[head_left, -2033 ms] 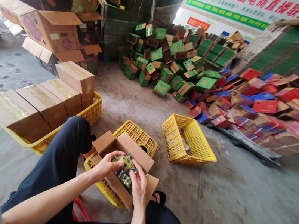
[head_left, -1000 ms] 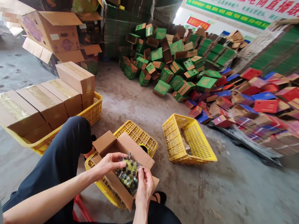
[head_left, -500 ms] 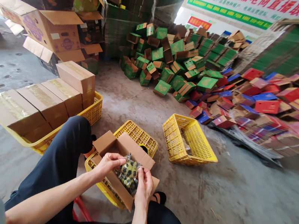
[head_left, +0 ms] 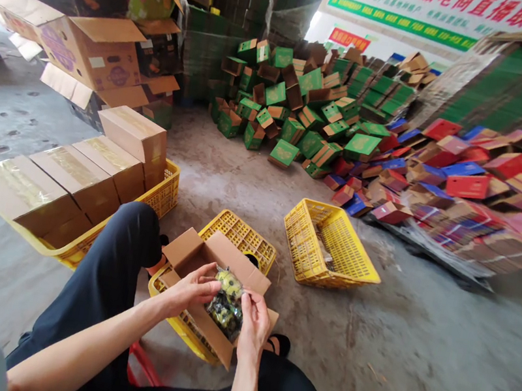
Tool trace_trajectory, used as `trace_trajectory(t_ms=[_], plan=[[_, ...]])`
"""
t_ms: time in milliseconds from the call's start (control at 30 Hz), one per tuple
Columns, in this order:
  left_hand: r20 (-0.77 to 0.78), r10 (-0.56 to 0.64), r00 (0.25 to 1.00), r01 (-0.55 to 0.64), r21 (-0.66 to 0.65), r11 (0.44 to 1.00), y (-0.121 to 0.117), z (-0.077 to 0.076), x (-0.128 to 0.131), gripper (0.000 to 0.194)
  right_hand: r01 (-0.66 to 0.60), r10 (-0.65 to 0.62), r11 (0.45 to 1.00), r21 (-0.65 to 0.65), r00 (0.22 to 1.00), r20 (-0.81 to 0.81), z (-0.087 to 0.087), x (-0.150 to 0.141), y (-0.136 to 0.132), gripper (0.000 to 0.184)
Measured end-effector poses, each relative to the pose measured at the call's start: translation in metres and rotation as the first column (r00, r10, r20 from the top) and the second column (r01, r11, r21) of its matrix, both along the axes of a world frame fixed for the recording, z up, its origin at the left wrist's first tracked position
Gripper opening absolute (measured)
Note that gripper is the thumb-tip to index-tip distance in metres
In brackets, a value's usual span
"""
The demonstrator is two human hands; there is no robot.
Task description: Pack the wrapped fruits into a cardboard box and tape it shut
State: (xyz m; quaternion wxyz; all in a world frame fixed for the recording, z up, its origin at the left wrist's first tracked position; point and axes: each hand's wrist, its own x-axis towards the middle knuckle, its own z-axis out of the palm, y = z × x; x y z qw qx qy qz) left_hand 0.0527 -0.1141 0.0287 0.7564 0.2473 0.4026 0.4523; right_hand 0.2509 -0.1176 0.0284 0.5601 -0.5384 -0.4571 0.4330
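Note:
Between my two hands is a yellow-green, dark-spotted item in clear plastic wrap (head_left: 229,283); its kind I cannot make out. My left hand (head_left: 194,287) is closed on its left side, thumb and fingers pinching. At its right edge, my right hand (head_left: 252,323) pinches the wrap. Just below lies a similar wrapped bundle (head_left: 225,315) inside an open cardboard box (head_left: 240,265), its flaps spread outward. The box rests on an upturned yellow crate (head_left: 238,231) between my knees.
Left of my knee, a yellow crate (head_left: 170,191) holds several taped cartons (head_left: 66,171). A tilted yellow crate (head_left: 332,246) stands to the right with something small inside. Heaps of green boxes (head_left: 282,152) and red and blue boxes (head_left: 465,185) lie behind.
My right hand has shifted slightly right and now pinches the wrap's edge. The spotted item has turned between my hands, and my left fingers have changed their hold on it.

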Motion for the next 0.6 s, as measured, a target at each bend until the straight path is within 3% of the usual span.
trace_trajectory(t_ms=[100, 267, 333, 467, 600], plan=[[0.062, -0.026, 0.998, 0.027, -0.008, 1.0, -0.0001, 0.0005, 0.0005, 0.087, -0.077, 0.078, 0.996, 0.043, 0.997, -0.012, 0.0001, -0.0014, -0.002, 0.025], [0.066, 0.01, 0.998, -0.014, 0.051, 0.999, 0.0008, 0.0017, -0.0003, 0.063, -0.165, 0.166, 0.986, 0.029, 0.986, -0.015, 0.0031, -0.0029, -0.0058, 0.022], [0.063, 0.038, 0.997, -0.042, 0.075, 0.996, 0.0005, 0.0033, -0.0005, 0.061, -0.186, 0.186, 0.983, 0.014, 0.982, -0.04, 0.0059, -0.0044, -0.0061, 0.029], [0.015, 0.056, 0.998, -0.057, 0.124, 0.991, 0.0001, 0.0073, -0.0012, 0.064, -0.258, 0.251, 0.964, -0.058, 0.962, -0.107, 0.0077, -0.0086, -0.0058, 0.058], [-0.027, 0.033, 0.999, -0.028, 0.176, 0.984, -0.0006, 0.0071, -0.0006, 0.071, -0.275, 0.265, 0.954, -0.123, 0.96, -0.085, 0.0028, -0.0093, -0.0055, 0.063]])
